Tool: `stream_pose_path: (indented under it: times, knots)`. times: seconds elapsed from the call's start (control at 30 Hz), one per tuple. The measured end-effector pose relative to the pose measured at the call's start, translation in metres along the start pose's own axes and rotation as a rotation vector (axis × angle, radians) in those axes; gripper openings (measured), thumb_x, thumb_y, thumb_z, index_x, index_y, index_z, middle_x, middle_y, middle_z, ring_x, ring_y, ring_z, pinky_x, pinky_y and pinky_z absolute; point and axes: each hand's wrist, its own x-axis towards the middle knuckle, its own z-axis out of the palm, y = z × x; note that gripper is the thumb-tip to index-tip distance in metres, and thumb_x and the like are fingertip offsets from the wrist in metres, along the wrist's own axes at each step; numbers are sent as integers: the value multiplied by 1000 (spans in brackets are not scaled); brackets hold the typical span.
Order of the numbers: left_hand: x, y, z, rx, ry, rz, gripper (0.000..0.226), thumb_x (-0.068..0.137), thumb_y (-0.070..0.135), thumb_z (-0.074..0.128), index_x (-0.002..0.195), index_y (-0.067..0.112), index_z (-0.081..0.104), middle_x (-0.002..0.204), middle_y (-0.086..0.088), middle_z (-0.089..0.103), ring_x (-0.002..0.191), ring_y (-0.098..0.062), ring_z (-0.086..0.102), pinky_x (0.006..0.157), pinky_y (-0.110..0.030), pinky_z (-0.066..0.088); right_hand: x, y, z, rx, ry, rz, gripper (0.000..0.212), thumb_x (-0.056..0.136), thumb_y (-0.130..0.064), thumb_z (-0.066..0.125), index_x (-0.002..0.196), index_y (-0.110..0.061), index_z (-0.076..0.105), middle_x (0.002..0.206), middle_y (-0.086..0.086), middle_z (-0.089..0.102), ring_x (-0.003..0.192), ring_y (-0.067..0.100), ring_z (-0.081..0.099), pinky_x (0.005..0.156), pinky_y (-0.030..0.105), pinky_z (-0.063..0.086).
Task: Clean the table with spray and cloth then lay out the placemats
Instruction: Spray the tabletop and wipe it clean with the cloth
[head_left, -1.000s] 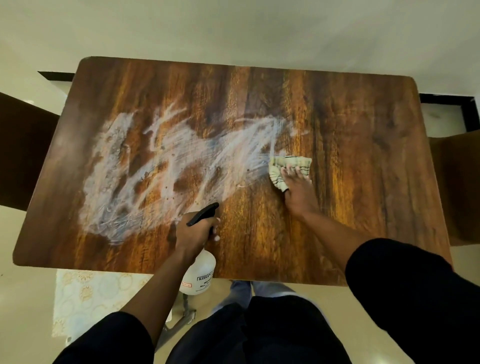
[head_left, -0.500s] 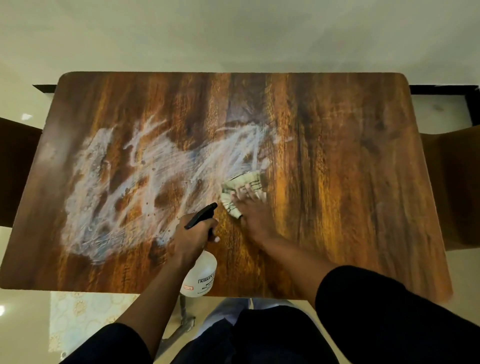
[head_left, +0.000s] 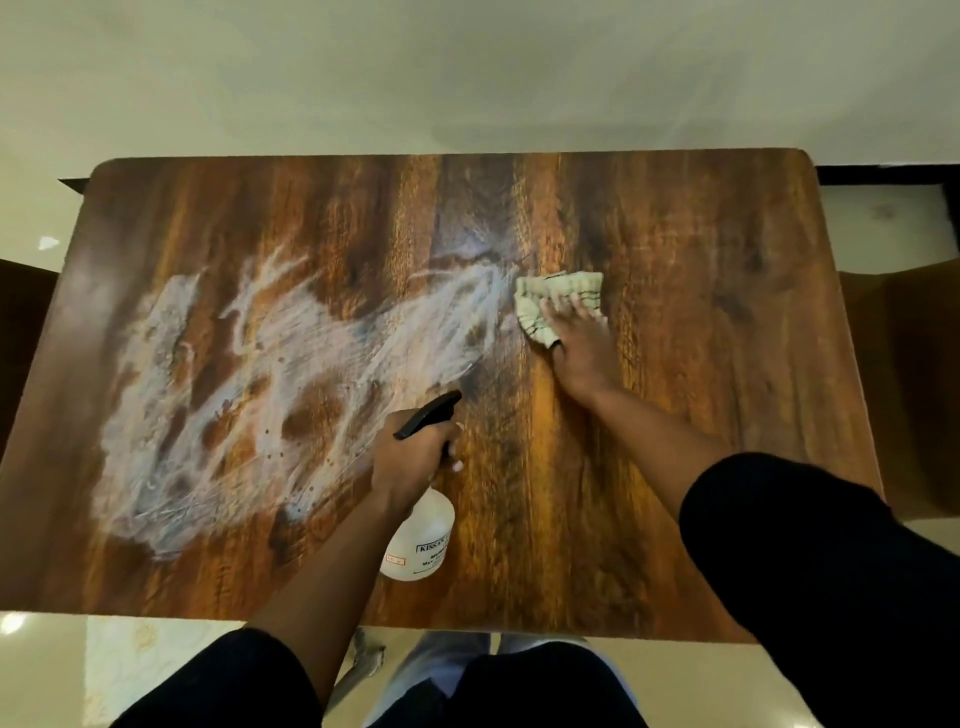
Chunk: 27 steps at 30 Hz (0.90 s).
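A dark wooden table (head_left: 701, 364) fills the view, its left half covered by a smeared white film of spray (head_left: 270, 395). My right hand (head_left: 579, 343) presses flat on a pale green checked cloth (head_left: 545, 296) at the film's right end, near the table's middle. My left hand (head_left: 413, 457) grips the black trigger head of a translucent white spray bottle (head_left: 423, 540), held over the table's near edge with the nozzle pointing away and to the right.
Dark chairs stand at the table's left end (head_left: 21, 332) and right end (head_left: 909, 374). A pale patterned mat (head_left: 140, 670) shows below the near edge at the left. Glossy cream floor (head_left: 467, 78) lies beyond the far edge.
My right hand slid the cloth left and toward me, then back right and away to the film's right end. The left hand kept hold of the bottle. The view shifted slightly.
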Motion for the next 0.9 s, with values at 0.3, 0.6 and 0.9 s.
stream_pose_path:
  times: [0.3, 0.6, 0.9]
  knots:
    - [9, 20, 6, -32, 63, 3, 16, 90, -2, 65, 82, -15, 67, 67, -20, 63, 54, -31, 65, 45, -28, 38, 84, -6, -7, -63, 37, 130, 61, 103, -10, 46, 160, -21, 28, 169, 2, 19, 157, 24, 5, 125, 42, 2]
    - [11, 19, -3, -30, 115, 26, 17, 90, -4, 64, 94, 3, 79, 65, -15, 65, 56, -33, 67, 44, -27, 42, 99, -94, 29, -105, -202, -157, 64, 105, -43, 45, 161, -21, 23, 170, 2, 12, 157, 27, 3, 126, 50, 6]
    - [7, 13, -1, 16, 92, -14, 8, 90, 0, 66, 88, -1, 74, 64, -18, 64, 56, -33, 69, 44, -27, 39, 48, -13, -1, -49, -76, -90, 62, 101, -24, 47, 160, -22, 28, 168, 1, 20, 157, 19, 9, 125, 41, 2]
